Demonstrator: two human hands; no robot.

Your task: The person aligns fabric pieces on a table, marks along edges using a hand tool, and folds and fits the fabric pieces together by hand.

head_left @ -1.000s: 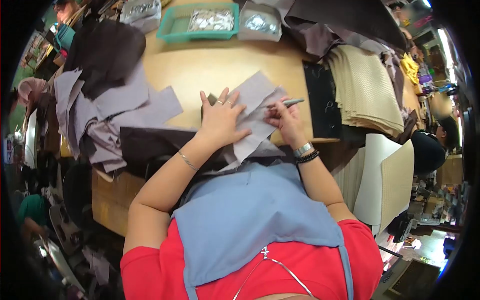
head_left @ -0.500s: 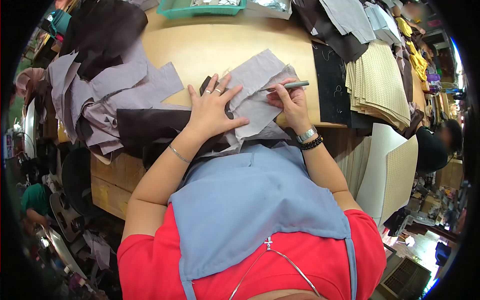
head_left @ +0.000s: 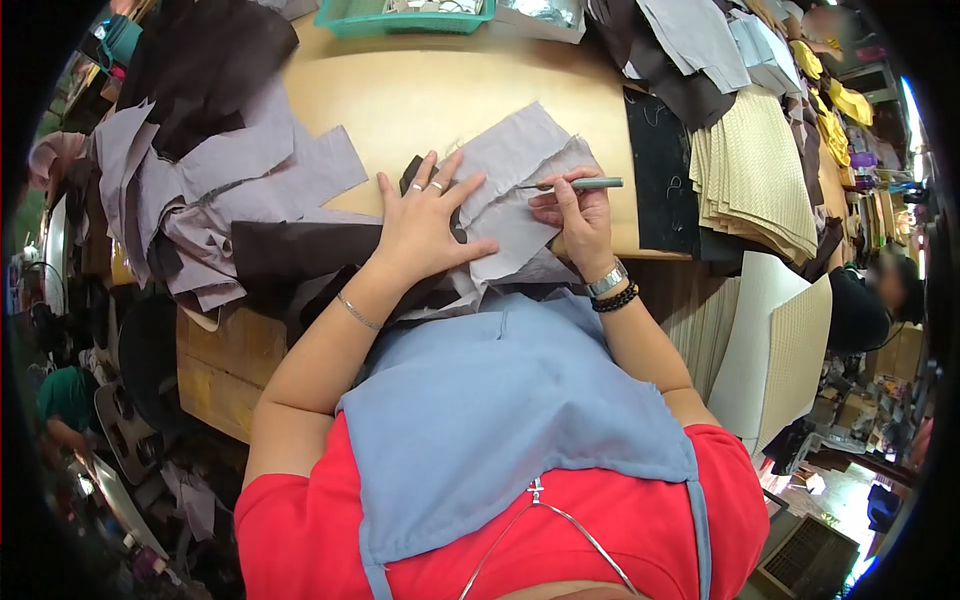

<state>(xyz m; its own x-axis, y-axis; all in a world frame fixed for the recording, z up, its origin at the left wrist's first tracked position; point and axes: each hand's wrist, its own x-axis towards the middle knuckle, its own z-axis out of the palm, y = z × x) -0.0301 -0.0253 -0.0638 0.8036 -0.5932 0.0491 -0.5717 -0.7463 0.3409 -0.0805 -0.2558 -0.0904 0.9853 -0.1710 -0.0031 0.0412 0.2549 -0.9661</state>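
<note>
Mauve-grey fabric (head_left: 515, 145) lies on the table (head_left: 365, 90) near its front edge, between two hands. At least two layers show, one edge crossing the other on a slant; whether they are one folded piece or two separate ones cannot be told. One slim pen-like tool (head_left: 600, 183) points leftward over it, and whether its thin tip touches the cloth is unclear.

The right hand (head_left: 580, 215) pinches that tool between thumb and fingers. The left hand (head_left: 428, 220) is spread flat, palm down, fingertips and thumb on the fabric; it bears two rings, and one dark piece (head_left: 411, 175) pokes out beside its fingers. One chain bracelet (head_left: 358, 311) circles the left wrist; one watch (head_left: 607, 279) and black beads (head_left: 616, 298) circle the right.

To the left sit one heap of mauve-grey pieces (head_left: 225, 195), too overlapped to count, one dark strip (head_left: 305, 250) at the table edge and one large dark cloth (head_left: 210, 70) behind. At the far side stand one teal tray (head_left: 400, 24) and, just beside it, one pale box (head_left: 540, 27), both cut off by the frame. To the right come one black panel (head_left: 660, 170), then one stack of cream textured sheets (head_left: 750, 170), its layers too many to count. One cardboard box (head_left: 232, 365) stands below the table's left side.
</note>
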